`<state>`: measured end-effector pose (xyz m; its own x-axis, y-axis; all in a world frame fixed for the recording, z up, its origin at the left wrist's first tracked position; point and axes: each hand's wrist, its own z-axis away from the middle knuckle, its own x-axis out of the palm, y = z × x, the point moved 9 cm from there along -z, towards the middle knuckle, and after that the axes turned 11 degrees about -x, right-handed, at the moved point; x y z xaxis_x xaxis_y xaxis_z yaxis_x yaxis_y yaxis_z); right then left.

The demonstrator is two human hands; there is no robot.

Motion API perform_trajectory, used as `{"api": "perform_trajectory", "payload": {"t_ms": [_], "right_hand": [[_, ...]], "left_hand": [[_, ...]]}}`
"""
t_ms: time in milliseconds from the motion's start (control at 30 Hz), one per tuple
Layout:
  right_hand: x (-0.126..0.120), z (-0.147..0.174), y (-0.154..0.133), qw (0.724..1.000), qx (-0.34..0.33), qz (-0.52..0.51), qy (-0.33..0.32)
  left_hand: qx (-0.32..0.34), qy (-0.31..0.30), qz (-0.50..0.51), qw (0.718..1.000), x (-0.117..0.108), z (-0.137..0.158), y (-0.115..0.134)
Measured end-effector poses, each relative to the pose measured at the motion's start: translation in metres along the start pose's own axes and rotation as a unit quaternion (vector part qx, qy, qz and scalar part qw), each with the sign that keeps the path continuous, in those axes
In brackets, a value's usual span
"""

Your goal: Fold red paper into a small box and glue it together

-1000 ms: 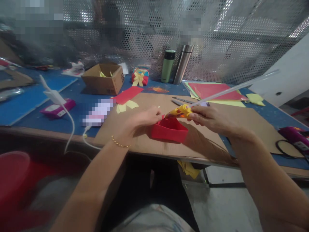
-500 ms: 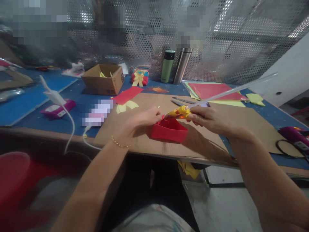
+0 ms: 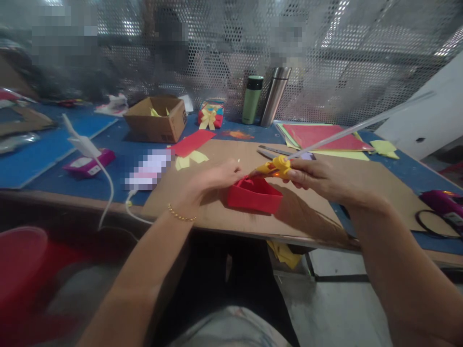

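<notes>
A small open red paper box sits on the cardboard sheet in front of me. Fingers of my left hand are closed at its far left edge, apparently pinching the paper; the fingertips are partly hidden. My right hand grips a yellow hot glue gun with a small orange light showing. Its nozzle points left at the box's back rim, close to my left fingers. Out of the gun's rear runs a long clear glue stick, slanting up to the right.
Scissors lie behind the glue gun. Red paper and yellow scraps are left of centre. A carton, a bow-topped red box, a green tumbler and a steel flask stand behind. White cable crosses the left edge.
The glue gun has shifted slightly right, its nozzle a little farther from my left fingers, and the glue stick's far end has risen. My left hand stays at the box's edge.
</notes>
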<state>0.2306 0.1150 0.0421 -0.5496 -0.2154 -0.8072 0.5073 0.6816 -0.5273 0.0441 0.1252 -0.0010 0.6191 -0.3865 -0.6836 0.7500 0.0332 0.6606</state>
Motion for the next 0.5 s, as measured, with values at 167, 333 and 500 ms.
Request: {"api": "perform_trajectory", "payload": {"t_ms": [167, 333, 500], "right_hand": [[-0.026, 0.02, -0.004, 0.995, 0.071, -0.026, 0.066], [-0.048, 0.034, 0.01, 0.982, 0.088, -0.05, 0.158], [-0.042, 0.035, 0.017, 0.981, 0.092, -0.054, 0.16]], "left_hand": [[0.074, -0.016, 0.102, 0.992, 0.001, 0.001, 0.002], [0.04, -0.029, 0.077, 0.996, 0.002, -0.007, -0.008], [0.024, -0.042, 0.063, 0.997, 0.006, -0.004, -0.009]]}}
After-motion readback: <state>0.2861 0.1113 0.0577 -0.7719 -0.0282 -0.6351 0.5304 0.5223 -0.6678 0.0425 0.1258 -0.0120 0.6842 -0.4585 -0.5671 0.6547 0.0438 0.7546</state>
